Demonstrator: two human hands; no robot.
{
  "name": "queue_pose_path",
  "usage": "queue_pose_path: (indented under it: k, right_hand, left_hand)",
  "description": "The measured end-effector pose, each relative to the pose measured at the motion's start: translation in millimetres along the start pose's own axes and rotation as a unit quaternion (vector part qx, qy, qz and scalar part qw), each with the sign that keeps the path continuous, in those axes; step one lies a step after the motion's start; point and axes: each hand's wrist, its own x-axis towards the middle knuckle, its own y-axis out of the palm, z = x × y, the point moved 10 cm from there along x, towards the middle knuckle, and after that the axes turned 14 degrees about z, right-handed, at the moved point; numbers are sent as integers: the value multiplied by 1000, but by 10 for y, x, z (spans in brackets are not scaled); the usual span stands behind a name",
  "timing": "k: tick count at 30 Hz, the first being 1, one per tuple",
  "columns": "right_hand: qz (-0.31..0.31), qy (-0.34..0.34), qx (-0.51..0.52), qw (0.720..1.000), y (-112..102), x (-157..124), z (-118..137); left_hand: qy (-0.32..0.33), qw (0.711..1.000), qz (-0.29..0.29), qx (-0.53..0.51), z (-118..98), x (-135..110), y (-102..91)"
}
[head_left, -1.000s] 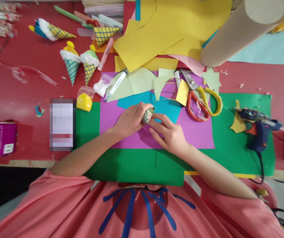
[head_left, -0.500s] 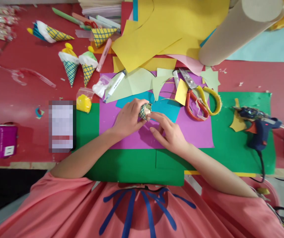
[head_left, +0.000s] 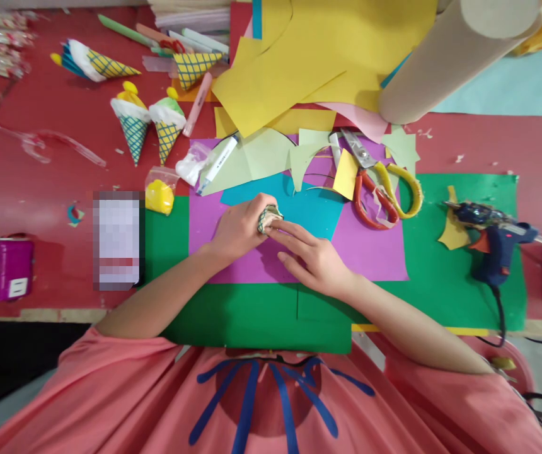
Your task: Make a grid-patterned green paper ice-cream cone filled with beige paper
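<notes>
My left hand (head_left: 237, 231) is wrapped round a small paper cone (head_left: 265, 222) with a dark criss-cross pattern, its open end turned toward the right. Something whitish shows inside the cone's mouth; its tip is hidden in the hand. With fingers stretched out, my right hand (head_left: 317, 257) touches the whitish filling at the rim with its fingertips. Both hands are above a purple sheet (head_left: 370, 252) and a blue paper piece (head_left: 316, 211). Beyond them lie a white marker (head_left: 219, 165), a small bag of white clay-like stuff (head_left: 191, 169) and a bag of yellow stuff (head_left: 159, 197).
Scissors (head_left: 379, 189) with red and yellow handles lie right of the hands. A glue gun (head_left: 495, 243) rests on the green sheet (head_left: 445, 296). Several decorated cones (head_left: 132, 126) lie at the back left. A tall pale roll (head_left: 445, 69) stands at the back right.
The cone and my left hand have shifted slightly left, with the cone's mouth turned more toward me. My right hand has followed left, its fingers straighter and closer to the rim.
</notes>
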Motion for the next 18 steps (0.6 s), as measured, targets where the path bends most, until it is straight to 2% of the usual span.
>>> queue_pose_path:
  k: [5, 11, 15, 18]
  right_hand:
    - [5, -5, 8, 1000, 41, 24, 10]
    - [-7, 46, -58, 997, 29, 26, -30]
    - [-3, 41, -58, 997, 17, 25, -39]
    - [-15, 24, -55, 998, -6, 19, -19]
  left_hand:
    - [55, 998, -21, 28, -130, -12, -26]
    - [31, 999, -30, 14, -73, -10, -43]
    - [8, 1000, -24, 2, -6, -11, -27]
    - [18, 1000, -16, -8, -25, -14, -6]
